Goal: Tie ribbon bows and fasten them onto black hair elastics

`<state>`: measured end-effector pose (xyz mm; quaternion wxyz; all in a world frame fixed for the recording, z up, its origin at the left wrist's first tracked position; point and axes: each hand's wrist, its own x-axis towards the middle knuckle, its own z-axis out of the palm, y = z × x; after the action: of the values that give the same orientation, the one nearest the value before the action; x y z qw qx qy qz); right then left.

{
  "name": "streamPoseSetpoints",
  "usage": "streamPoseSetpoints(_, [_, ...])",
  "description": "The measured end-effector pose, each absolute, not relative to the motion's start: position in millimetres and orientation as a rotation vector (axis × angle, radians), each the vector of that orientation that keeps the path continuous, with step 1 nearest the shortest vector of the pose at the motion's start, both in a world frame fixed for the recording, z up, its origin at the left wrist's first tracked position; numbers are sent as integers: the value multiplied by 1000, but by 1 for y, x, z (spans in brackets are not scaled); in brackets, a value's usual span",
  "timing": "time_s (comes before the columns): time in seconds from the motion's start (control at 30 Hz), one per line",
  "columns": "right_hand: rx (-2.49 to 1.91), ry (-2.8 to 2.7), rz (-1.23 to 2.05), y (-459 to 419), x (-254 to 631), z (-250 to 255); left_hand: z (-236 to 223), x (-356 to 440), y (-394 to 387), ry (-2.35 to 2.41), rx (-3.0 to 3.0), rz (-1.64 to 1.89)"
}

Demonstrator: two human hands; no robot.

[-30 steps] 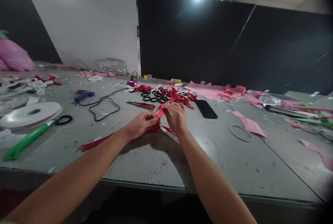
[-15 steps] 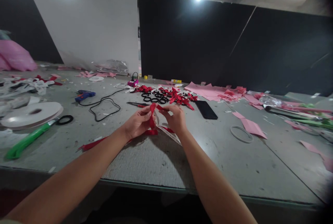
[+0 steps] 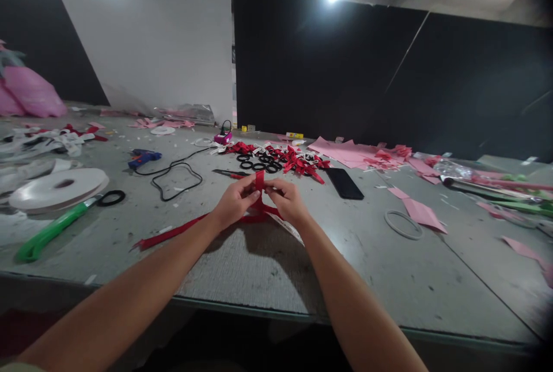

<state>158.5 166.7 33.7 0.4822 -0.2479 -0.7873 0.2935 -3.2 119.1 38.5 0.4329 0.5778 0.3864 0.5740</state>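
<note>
My left hand [image 3: 233, 204] and my right hand [image 3: 288, 202] meet over the grey table [image 3: 268, 268], both pinching a folded red ribbon [image 3: 260, 181] that stands up between the fingertips. The ribbon's long tail [image 3: 168, 235] trails left across the table under my left forearm. A white strip [image 3: 287, 229] lies beneath my right wrist. Just beyond my hands lie a pile of finished red bows [image 3: 298, 160] and several black rings [image 3: 256, 163].
Red-handled scissors [image 3: 231, 173] and a black phone [image 3: 344, 182] lie behind my hands. A blue glue gun [image 3: 144, 158] with a black cord, a white tape roll [image 3: 58, 186] and a green-handled tool [image 3: 43, 236] sit on the left. Pink paper scraps [image 3: 417, 212] and a white ring [image 3: 403, 224] are on the right.
My hands have come closer together and the ribbon loop, earlier tilted to the right, now stands upright and folded between my fingertips. The view has shifted slightly.
</note>
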Motion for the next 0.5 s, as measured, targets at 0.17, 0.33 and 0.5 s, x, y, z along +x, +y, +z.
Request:
streamPoseSetpoints(0.17, [-626, -1906, 750, 163, 157, 36, 37, -2, 119, 1024, 1530, 1394])
streamPoseSetpoints(0.33, [-697, -1806, 785, 166, 155, 35, 36, -3, 119, 1057, 1540, 1401])
streamPoseSetpoints(0.5, [-785, -1706, 885, 166, 156, 34, 39, -3, 120, 1060, 1441, 1434])
